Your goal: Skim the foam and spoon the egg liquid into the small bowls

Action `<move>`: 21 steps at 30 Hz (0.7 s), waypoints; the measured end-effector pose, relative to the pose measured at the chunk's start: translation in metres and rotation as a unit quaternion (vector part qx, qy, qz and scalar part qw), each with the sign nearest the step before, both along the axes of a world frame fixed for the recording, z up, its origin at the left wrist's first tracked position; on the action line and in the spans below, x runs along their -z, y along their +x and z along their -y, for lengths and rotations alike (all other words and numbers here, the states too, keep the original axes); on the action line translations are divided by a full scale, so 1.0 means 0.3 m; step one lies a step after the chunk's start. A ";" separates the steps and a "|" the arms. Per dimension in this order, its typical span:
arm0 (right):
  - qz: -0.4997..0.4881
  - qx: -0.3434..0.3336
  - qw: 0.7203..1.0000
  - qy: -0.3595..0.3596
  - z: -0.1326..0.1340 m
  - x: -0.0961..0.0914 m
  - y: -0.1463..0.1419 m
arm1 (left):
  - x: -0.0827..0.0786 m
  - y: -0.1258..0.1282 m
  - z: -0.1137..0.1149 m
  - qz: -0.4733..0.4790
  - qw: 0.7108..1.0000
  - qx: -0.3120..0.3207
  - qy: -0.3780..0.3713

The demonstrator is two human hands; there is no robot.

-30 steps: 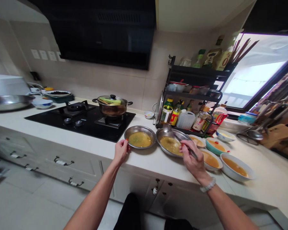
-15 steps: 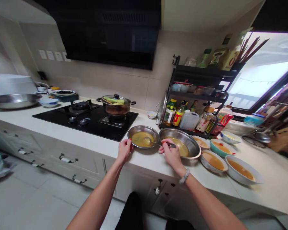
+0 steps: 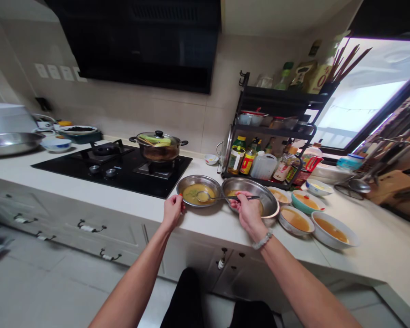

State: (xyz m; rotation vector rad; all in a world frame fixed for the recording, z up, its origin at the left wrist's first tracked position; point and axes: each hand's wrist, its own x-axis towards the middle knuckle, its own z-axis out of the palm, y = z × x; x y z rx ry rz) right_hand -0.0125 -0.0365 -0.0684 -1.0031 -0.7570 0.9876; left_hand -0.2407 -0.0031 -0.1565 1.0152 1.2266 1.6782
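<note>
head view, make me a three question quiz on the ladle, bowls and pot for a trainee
1. Which hand holds the ladle? A) left B) right C) neither
2. True or false: the pot on the stove has no lid on it.
3. Fill in the word: the ladle's head is inside the metal bowl nearer the ____ hand.

Key
1. B, the right hand.
2. False; the pot has a glass lid on.
3. Left; the left hand is at that bowl's rim.

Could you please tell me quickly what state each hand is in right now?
Left hand: closed, pinching the rim of the smaller steel bowl.
Right hand: closed, holding the ladle by its handle.
</note>
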 end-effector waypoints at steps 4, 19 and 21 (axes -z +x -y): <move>0.002 -0.001 1.000 0.001 0.005 -0.025 0.015 | -0.003 0.001 0.001 -0.002 1.000 0.004 -0.001; -0.015 0.051 0.998 0.030 0.030 -0.135 0.171 | 0.005 0.000 -0.004 0.006 1.000 -0.001 0.004; -0.007 0.068 0.997 0.031 0.033 -0.142 0.217 | 0.001 0.001 -0.001 0.005 1.000 -0.003 0.002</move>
